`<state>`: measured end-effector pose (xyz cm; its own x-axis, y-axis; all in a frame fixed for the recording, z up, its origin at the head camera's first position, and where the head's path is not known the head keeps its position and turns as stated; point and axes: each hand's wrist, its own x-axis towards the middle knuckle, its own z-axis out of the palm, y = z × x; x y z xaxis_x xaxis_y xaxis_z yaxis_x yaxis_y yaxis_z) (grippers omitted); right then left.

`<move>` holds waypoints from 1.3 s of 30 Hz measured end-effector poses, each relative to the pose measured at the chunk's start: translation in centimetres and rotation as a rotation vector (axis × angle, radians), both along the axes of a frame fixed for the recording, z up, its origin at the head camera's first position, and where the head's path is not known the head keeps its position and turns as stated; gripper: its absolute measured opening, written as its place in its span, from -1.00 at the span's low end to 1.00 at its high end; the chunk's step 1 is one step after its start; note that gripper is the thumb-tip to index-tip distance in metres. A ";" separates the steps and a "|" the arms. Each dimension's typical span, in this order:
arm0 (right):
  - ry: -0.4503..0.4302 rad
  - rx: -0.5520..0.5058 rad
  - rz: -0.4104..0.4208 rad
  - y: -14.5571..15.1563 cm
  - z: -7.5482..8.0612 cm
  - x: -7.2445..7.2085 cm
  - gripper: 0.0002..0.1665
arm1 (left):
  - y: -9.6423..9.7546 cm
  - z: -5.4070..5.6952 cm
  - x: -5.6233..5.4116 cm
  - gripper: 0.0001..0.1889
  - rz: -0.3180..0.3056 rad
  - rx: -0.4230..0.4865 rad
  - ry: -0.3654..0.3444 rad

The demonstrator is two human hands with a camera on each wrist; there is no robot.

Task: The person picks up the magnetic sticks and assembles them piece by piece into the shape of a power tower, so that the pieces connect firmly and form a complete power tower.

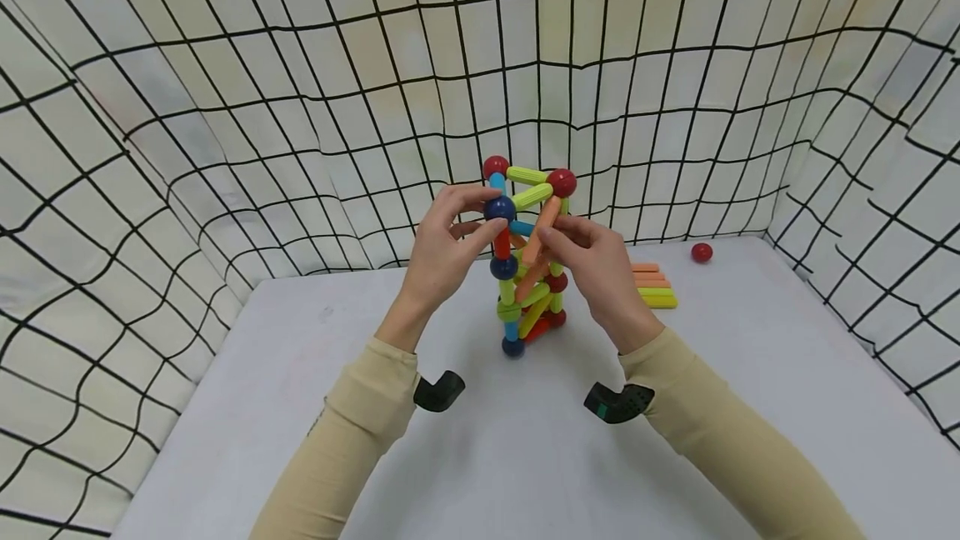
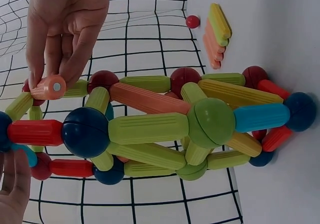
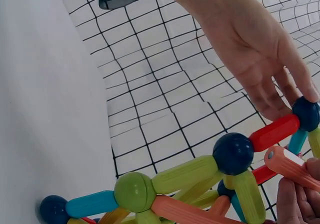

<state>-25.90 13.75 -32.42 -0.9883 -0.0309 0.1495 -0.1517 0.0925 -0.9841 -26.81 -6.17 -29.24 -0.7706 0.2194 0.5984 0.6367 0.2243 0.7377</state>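
A tall tower of coloured magnetic rods and balls [image 1: 507, 290] stands upright on the white table. At its top front corner, my left hand [image 1: 442, 248] pinches a dark blue ball [image 1: 499, 209] between thumb and fingers. My right hand [image 1: 600, 261] holds an orange magnetic rod [image 1: 542, 232] at the tower's upper right side, just below a red ball [image 1: 561, 182]. In the left wrist view the rod's [image 2: 50, 87] near end, with its silver magnet, points outward and touches no ball. Below the held blue ball, a red rod [image 3: 275, 132] runs down to another dark blue ball [image 3: 233, 154].
Several orange and yellow rods [image 1: 656, 297] lie side by side on the table [image 1: 315, 390] to the right, behind my right hand. Further right sits a loose red ball [image 1: 701, 252]. Black netting [image 1: 360, 90] over white cloth walls the back and both sides.
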 end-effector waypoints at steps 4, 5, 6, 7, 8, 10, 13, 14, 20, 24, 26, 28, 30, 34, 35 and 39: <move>0.021 -0.003 -0.047 -0.7 0.1 -0.3 -0.45 | -0.6 -0.8 0.0 -0.56 0.014 0.011 -0.120; 0.031 0.005 -0.057 -0.8 0.0 -0.4 -0.46 | -0.8 -1.2 -0.1 -0.56 0.021 -0.002 -0.168; 0.041 0.016 -0.065 -0.9 0.0 -0.5 -0.46 | -1.0 -1.6 -0.1 -0.56 0.025 -0.024 -0.220; 0.052 0.029 -0.072 -1.0 -0.1 -0.6 -0.47 | -1.2 -2.1 -0.1 -0.57 0.030 -0.058 -0.269; 0.064 0.041 -0.078 -1.0 -0.2 -0.7 -0.48 | -1.4 -2.5 -0.1 -0.57 0.029 -0.093 -0.312; 0.087 0.073 -0.090 -1.1 -0.2 -0.8 -0.49 | -1.5 -3.3 -0.2 -0.58 0.025 -0.159 -0.366; 0.111 0.106 -0.109 -1.1 -0.2 -1.0 -0.51 | -1.4 -3.9 -0.3 -0.61 0.020 -0.198 -0.368; 0.114 0.111 -0.117 -1.1 -0.2 -1.0 -0.51 | -1.3 -4.0 -0.3 -0.62 0.021 -0.199 -0.353; 0.116 0.126 -0.134 -1.3 -0.1 -1.2 -0.50 | -1.0 -4.2 -0.2 -0.66 0.033 -0.215 -0.312; 0.127 0.124 -0.133 -1.2 -0.3 -1.2 -0.52 | -0.9 -4.2 -0.2 -0.65 0.037 -0.225 -0.318; 0.128 0.124 -0.117 -1.0 -0.4 -1.1 -0.50 | -0.9 -4.3 -0.2 -0.65 0.036 -0.228 -0.317; 0.124 0.133 -0.100 -0.6 -0.7 -1.0 -0.48 | -0.8 -4.4 -0.2 -0.62 0.041 -0.230 -0.311; 0.119 0.136 -0.085 0.0 -1.0 -0.8 -0.45 | -0.6 -4.6 -0.1 -0.58 0.055 -0.236 -0.297; 0.114 0.113 -0.089 1.7 -1.8 -0.8 -0.45 | 0.2 -5.0 0.3 -0.44 0.086 -0.275 -0.228; 0.117 0.108 -0.100 2.2 -2.0 -0.9 -0.46 | 0.4 -5.1 0.4 -0.42 0.097 -0.287 -0.202; 0.131 0.162 -0.126 3.6 -3.2 -2.0 -0.49 | 1.2 -5.4 0.8 -0.40 0.154 -0.316 -0.112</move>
